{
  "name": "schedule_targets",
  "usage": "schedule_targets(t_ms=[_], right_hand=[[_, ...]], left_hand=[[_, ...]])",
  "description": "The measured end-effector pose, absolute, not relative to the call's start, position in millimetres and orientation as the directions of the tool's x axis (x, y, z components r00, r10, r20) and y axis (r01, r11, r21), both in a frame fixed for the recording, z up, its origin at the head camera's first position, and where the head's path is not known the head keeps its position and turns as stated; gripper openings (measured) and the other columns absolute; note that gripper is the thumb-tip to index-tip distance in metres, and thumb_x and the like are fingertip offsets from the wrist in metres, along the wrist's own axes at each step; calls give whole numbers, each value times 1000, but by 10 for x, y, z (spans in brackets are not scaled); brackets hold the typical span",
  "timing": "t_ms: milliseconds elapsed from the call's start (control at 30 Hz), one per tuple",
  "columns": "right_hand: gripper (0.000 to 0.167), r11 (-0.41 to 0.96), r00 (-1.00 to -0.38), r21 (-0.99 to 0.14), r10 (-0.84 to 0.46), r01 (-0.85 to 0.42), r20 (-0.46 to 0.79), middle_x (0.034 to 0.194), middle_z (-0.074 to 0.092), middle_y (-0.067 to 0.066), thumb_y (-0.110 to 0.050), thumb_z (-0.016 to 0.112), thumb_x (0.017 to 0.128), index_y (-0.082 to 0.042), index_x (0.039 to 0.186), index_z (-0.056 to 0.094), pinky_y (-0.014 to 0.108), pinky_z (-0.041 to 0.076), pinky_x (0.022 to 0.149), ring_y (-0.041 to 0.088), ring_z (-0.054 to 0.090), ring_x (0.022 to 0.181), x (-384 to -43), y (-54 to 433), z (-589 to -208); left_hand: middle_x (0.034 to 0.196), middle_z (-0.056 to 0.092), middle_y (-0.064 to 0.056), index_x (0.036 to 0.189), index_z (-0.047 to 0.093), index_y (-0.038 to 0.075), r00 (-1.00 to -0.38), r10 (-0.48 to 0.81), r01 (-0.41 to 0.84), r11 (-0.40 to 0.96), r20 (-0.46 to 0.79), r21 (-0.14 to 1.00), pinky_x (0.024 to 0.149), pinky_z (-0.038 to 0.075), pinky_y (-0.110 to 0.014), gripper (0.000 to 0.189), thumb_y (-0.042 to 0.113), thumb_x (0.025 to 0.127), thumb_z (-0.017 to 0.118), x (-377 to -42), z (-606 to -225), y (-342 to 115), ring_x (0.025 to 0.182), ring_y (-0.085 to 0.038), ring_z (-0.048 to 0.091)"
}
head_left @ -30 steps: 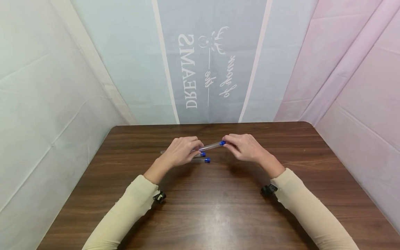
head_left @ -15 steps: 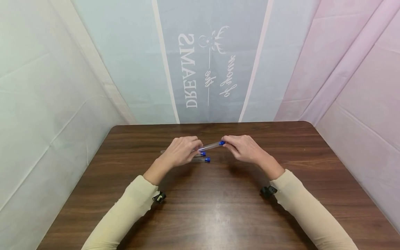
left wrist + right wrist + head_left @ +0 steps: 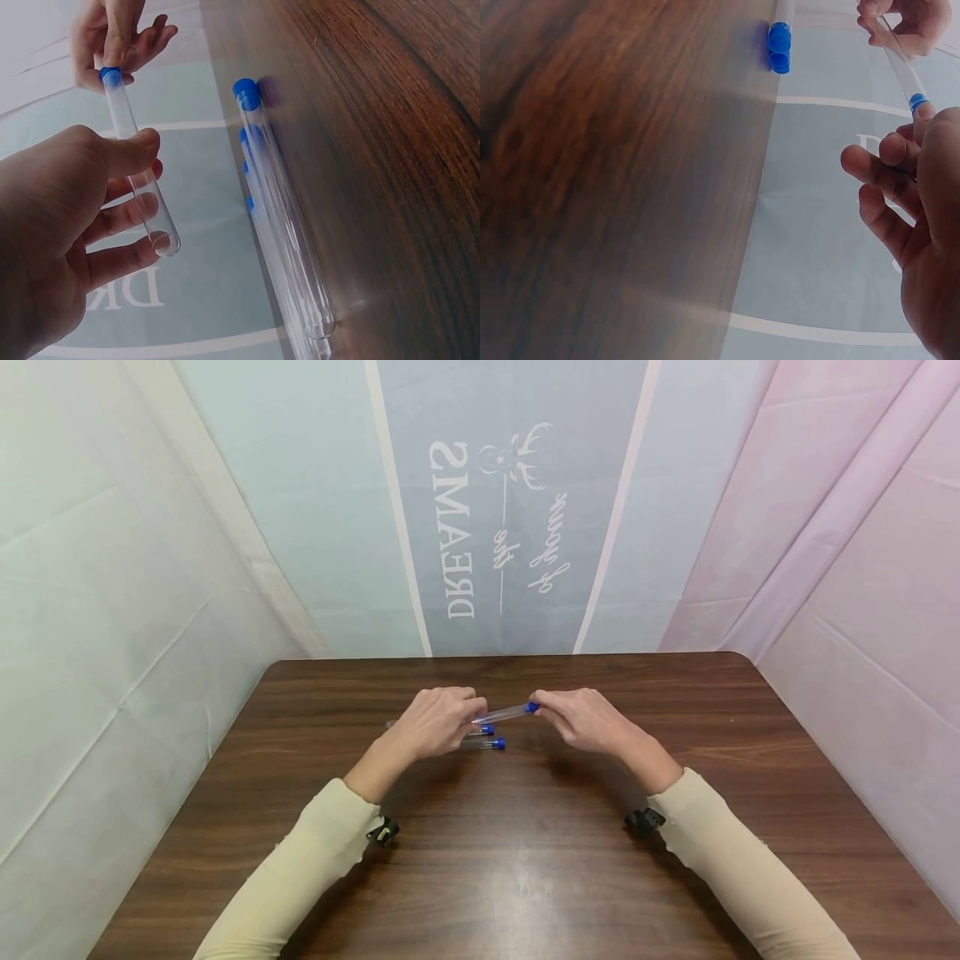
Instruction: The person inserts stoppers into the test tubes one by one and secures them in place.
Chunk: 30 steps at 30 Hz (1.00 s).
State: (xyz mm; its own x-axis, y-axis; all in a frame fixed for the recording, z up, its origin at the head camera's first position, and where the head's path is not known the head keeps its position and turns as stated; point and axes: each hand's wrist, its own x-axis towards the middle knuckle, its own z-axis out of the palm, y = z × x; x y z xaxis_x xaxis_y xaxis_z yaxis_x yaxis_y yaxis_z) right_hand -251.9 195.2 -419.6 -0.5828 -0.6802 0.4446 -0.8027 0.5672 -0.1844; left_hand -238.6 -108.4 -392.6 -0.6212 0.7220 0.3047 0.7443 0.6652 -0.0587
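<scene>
A clear test tube (image 3: 125,112) with a blue cap (image 3: 111,76) is held above the table between both hands. My left hand (image 3: 438,722) pinches its glass body, thumb on one side and fingers spread along the other, the rounded end showing past them in the left wrist view. On the cap end, my right hand (image 3: 588,718) pinches the blue stopper between thumb and forefinger; its other fingers (image 3: 885,214) are loosely bent. The cap sits on the tube's mouth. Below lie several more capped test tubes (image 3: 281,217), side by side, partly hidden by my left hand in the head view.
The brown wood-grain table (image 3: 517,852) reaches to a grey-blue printed cloth (image 3: 510,527) behind it. White cloth walls stand at the left (image 3: 112,610) and right (image 3: 862,610). Each wrist carries a small black camera.
My right hand and the cap end have dropped very slightly. The left hand and the tubes on the table stay in place.
</scene>
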Motion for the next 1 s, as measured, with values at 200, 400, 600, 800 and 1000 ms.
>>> schedule_targets(t_ms=[200,400,600,800,1000], right_hand=[[3,560,-581,-185,-704,-808,407,77,63,-7,-12,69,111,-14,113,67,22,31,54,-1,32,59,-2526,1955,-4189],[6,550,-586,-209,-724,-809,363,81,74,1,-15,65,115,-12,117,69,21,31,54,-2,31,58,-2521,1963,-4188],[8,538,-564,-188,-723,-822,399,80,75,2,-9,70,110,-13,117,69,20,31,53,-2,32,58,-2528,1963,-4244],[6,554,-568,-178,-688,-813,452,77,70,-3,-10,70,110,-13,115,69,20,32,54,-2,34,59,-2527,1941,-4242],[7,580,-576,-172,-640,-796,509,81,77,0,-10,71,109,-10,116,71,21,33,54,-1,36,57,-2533,1907,-4213]], left_hand=[[89,69,1,108,76,18,-613,731,740,664,299,-105,53,45,-27,11,21,102,84,-2391,-3927,-1094,69,-15,62],[92,70,0,107,76,17,-599,741,741,657,304,-141,55,50,-30,10,19,101,85,-2388,-3923,-1086,73,-17,65],[89,69,1,106,76,18,-596,743,741,655,306,-149,53,48,-30,10,16,101,84,-2387,-3941,-1085,71,-17,64],[87,66,1,107,76,17,-600,731,738,662,324,-128,53,48,-29,9,18,101,84,-2388,-3943,-1076,70,-16,62],[85,63,0,105,75,14,-607,707,744,666,362,-52,52,44,-27,11,16,100,84,-2395,-3956,-1053,67,-15,58]])
